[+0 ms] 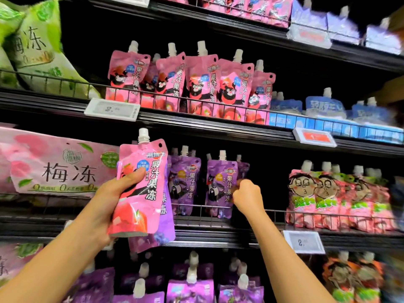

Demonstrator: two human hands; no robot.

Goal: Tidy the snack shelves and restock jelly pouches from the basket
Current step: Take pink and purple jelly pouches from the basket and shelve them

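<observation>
My left hand (pixel 113 193) grips a pink jelly pouch (pixel 142 193) with a white spout, held upright in front of the middle shelf; a purple pouch (pixel 164 228) is stacked behind it in the same hand. My right hand (pixel 247 195) reaches onto the middle shelf, its fingers curled on the right edge of a standing purple pouch (pixel 220 182). Another purple pouch (pixel 183 182) stands to its left. A row of pink pouches (pixel 188 84) stands on the shelf above. The basket is out of view.
Large pink bags (pixel 54 167) fill the middle shelf's left side and green bags (pixel 32 47) sit above them. Pink cartoon-face pouches (pixel 334 197) stand at the right. Blue pouches (pixel 323 106) lie on the upper right shelf. More purple pouches (pixel 190 289) stand below. Wire rails front each shelf.
</observation>
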